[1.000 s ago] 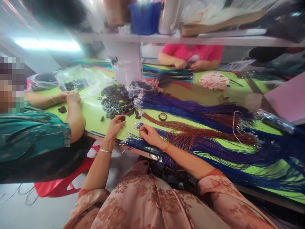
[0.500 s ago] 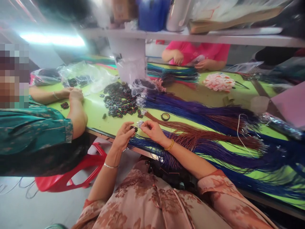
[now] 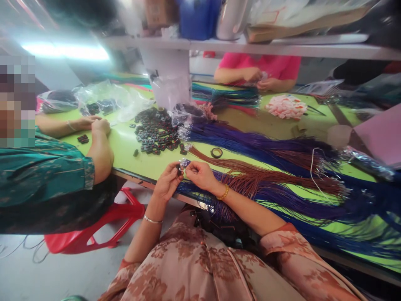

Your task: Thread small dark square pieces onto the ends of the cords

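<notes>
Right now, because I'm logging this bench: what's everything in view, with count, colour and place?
table: one, yellow-green, middle
small parts: many, black, heaped left of centre
wire bundles: several, blue, purple and brown, centre to right
tape roll: one, dark, centre
plastic bags: several, clear, far side, left and centre
pale pieces: many, pinkish, heaped on the far side
cord: one, white, over wires at right
shelf: one, white, top
container: one, blue, on the shelf
stool: one, red, lower left
co-worker: one, teal clothing, left
second co-worker: one, pink top, opposite
left hand: one, silver bracelet, near table edge, holding a black part
right hand: one, yellow bracelet, close beside it, grip unclear
</notes>
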A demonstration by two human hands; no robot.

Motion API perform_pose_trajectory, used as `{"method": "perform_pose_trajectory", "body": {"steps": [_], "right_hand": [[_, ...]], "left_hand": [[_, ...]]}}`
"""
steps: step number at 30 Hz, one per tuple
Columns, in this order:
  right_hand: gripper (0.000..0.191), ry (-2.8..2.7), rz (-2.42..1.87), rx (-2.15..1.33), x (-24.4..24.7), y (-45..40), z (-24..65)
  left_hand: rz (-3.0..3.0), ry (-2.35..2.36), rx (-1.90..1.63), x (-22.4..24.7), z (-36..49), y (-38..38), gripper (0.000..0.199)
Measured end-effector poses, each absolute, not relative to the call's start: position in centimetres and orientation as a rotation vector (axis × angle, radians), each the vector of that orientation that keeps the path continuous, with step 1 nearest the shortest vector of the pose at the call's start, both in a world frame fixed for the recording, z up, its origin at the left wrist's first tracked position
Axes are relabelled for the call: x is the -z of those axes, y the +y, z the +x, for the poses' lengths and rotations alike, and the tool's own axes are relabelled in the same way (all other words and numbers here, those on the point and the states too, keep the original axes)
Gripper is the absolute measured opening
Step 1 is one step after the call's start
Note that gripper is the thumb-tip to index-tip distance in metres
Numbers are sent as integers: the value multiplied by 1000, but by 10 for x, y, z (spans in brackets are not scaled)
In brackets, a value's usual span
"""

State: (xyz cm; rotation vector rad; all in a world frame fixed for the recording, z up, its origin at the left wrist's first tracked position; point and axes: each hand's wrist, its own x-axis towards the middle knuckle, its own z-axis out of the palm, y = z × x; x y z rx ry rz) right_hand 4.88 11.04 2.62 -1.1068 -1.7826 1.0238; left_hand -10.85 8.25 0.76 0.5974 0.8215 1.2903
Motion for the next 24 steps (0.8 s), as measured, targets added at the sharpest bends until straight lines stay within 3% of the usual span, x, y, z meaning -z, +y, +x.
{"method": "perform_pose_trajectory", "body": {"steps": [24], "right_hand": [[13,-2070,-1052,-929,-25,107,51]], "left_hand": [[655,1028,-1405,2,-97,76,36]]}}
